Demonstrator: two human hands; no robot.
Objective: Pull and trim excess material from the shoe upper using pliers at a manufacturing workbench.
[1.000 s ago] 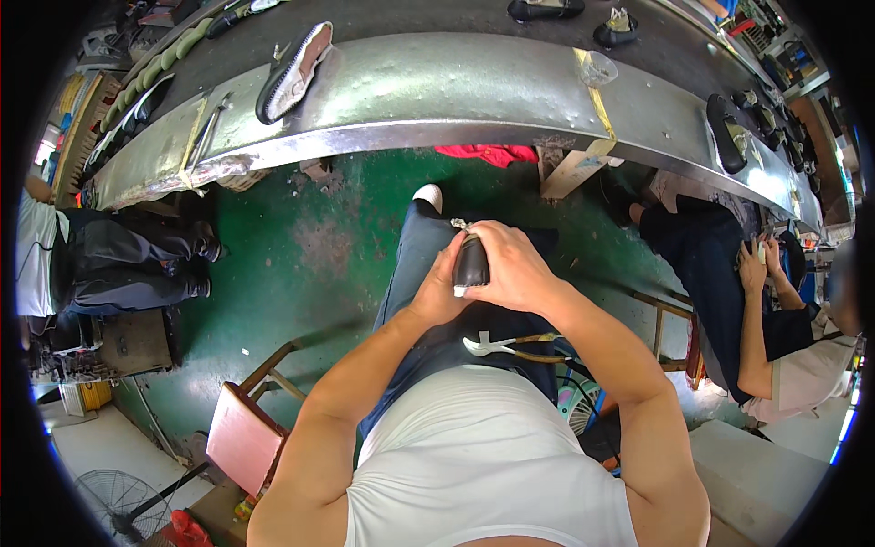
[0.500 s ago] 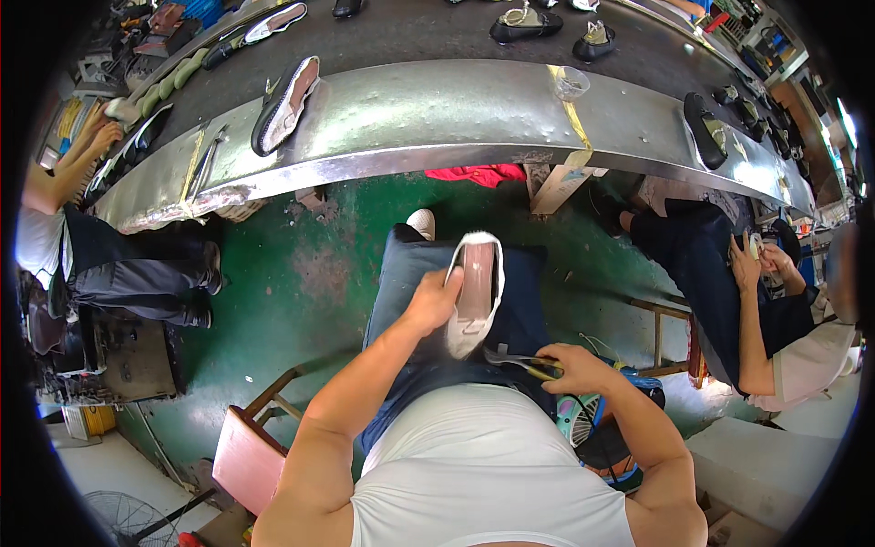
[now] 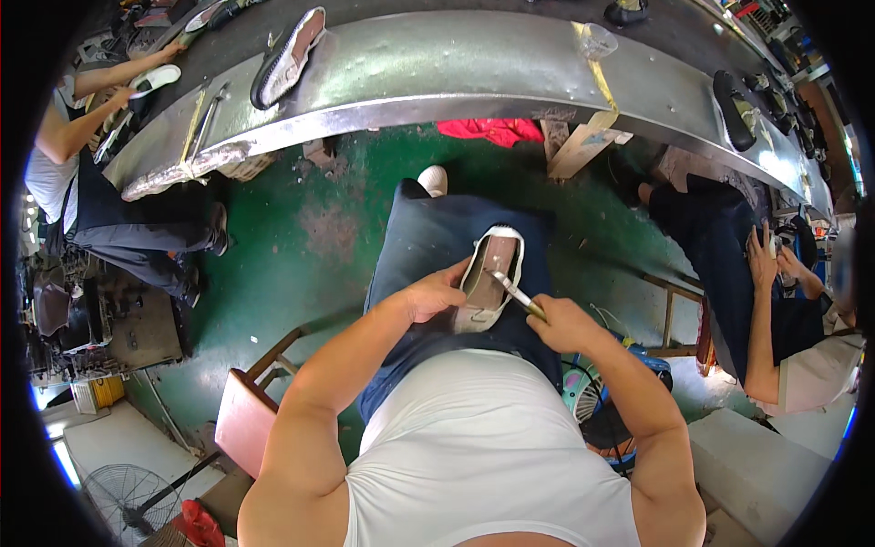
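Observation:
A pale shoe upper (image 3: 480, 315) with a brownish insole inside rests over my lap, its sole side facing down. My left hand (image 3: 436, 296) is closed on its left edge, thumb and fingers gripping the rim. In my right hand (image 3: 563, 325) are metal pliers (image 3: 516, 290) with an olive-yellow handle. Their head reaches over the right rim into the shoe, above the insole. Whether the jaws touch the insole cannot be made out.
A metal-edged bench (image 3: 437, 68) curves across the front, carrying a black-and-white shoe (image 3: 290, 59), another dark shoe (image 3: 732, 109) and a clear cup (image 3: 598, 41). Co-workers sit at left and right. A pink stool (image 3: 244, 419) and a fan (image 3: 132, 510) stand at lower left.
The shoe has come down and tilted to the right. My right hand has moved up, bringing the pliers from beside the shoe to inside it. The whole view has shifted.

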